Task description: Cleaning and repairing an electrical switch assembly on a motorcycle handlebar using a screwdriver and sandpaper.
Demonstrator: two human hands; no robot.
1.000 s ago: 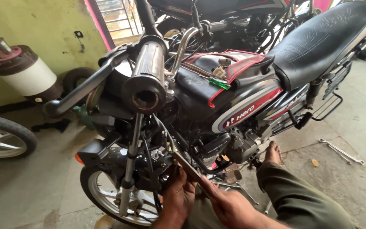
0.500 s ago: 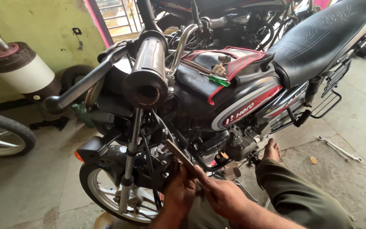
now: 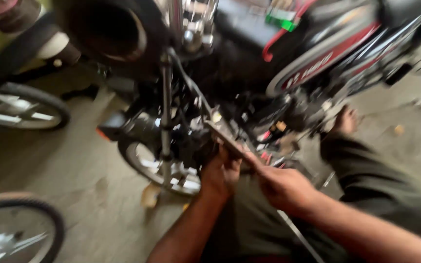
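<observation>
Frame pretty blurry, so my read is rough. Biggest worry: tool (image 3: 227, 141) slipping off engine (image 3: 196, 141) fitting, knuckles hitting metal, since grip sits far back on shaft. Left hand (image 3: 221, 171) low by engine, fingers curled around something there, can't tell what. Right hand (image 3: 282, 187) closed around tool's near end, forearm angled up-left from lap. Tool tip up near frame, just above left hand.

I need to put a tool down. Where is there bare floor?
Bare concrete floor lies between the motorcycle's front wheel and the wheel at left. It is crowded by the engine, where both hands, left and right, work a long tool.
</observation>
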